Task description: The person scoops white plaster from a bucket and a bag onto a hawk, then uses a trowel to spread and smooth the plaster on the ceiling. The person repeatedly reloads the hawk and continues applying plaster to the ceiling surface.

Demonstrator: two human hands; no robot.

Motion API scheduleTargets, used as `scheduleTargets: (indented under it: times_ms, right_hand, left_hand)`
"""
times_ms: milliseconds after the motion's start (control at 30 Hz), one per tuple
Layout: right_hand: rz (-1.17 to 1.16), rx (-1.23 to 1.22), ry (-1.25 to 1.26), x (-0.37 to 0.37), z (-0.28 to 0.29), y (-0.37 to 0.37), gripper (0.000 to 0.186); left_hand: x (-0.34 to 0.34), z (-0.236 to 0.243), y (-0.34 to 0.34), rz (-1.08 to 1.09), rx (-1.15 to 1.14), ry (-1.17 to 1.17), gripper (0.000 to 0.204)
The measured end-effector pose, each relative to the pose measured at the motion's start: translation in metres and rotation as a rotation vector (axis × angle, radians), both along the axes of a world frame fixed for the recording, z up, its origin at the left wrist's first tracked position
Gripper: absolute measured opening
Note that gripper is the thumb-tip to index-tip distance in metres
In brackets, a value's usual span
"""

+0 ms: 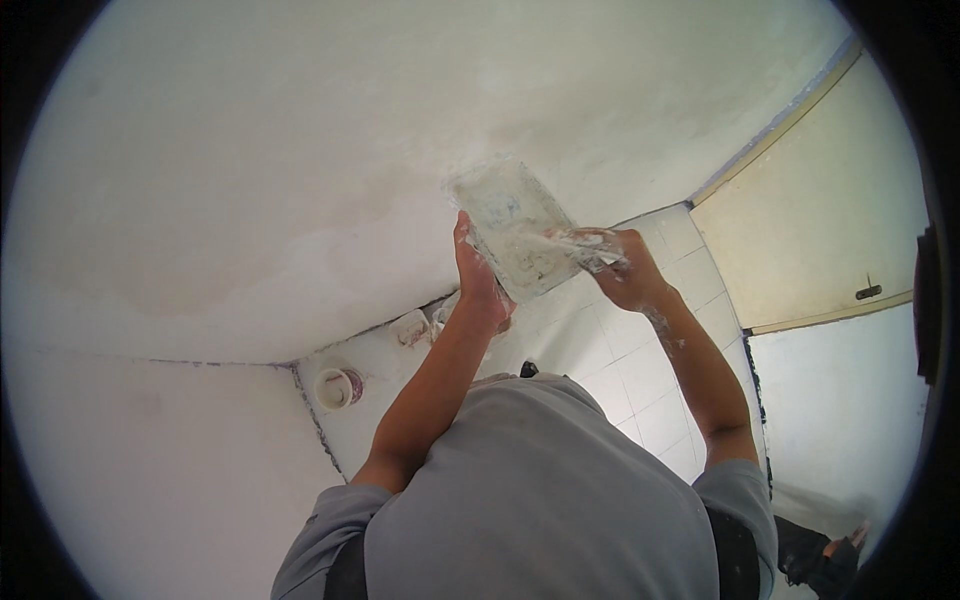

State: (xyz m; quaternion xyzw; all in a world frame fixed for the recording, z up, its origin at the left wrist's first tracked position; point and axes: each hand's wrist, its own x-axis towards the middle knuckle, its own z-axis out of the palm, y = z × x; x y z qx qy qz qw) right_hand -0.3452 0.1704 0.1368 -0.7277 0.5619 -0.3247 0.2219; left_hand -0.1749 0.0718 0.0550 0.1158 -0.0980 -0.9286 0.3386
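Observation:
A shallow rectangular translucent tray (500, 195), smeared with whitish paste, is tilted in front of the wall. My left hand (482, 278) grips it along its near left side, thumb up the edge and palm beneath. My right hand (622, 268) is at the tray's right edge, its fingers curled and coated in white paste. Something pale and paste-covered is between those fingers and reaches over the tray; its kind is hard to make out. White smears also run down my right wrist.
A pale patchy wall (260, 170) rises ahead. On the tiled floor (640, 375) stand a white bucket (335, 389) and a stained pale container (409, 328) near the wall. A cream door (810, 190) with a bolt is at right; a person in dark clothing (815, 560) shows lower right.

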Motion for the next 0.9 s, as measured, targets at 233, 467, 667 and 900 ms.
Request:
scheduleTargets:
  times_ms: [233, 467, 667, 900]
  right_hand:
    - [0.125, 0.092, 0.049, -0.03, 0.004, 0.006, 0.035]
    - [-0.316, 0.144, -0.262, 0.003, 0.013, -0.017, 0.035]
    - [-0.387, 0.232, -0.483, -0.001, -0.004, -0.024, 0.031]
    - [-0.385, 0.159, -0.121, 0.006, 0.031, -0.021, 0.03]
  left_hand:
    - [-0.004, 0.008, 0.001, -0.01, 0.025, -0.024, 0.079]
    - [-0.004, 0.006, 0.001, -0.044, -0.041, -0.075, 0.076]
    - [-0.005, 0.017, -0.006, -0.06, 0.017, -0.065, 0.072]
    - [-0.005, 0.01, -0.007, 0.003, -0.007, -0.078, 0.067]
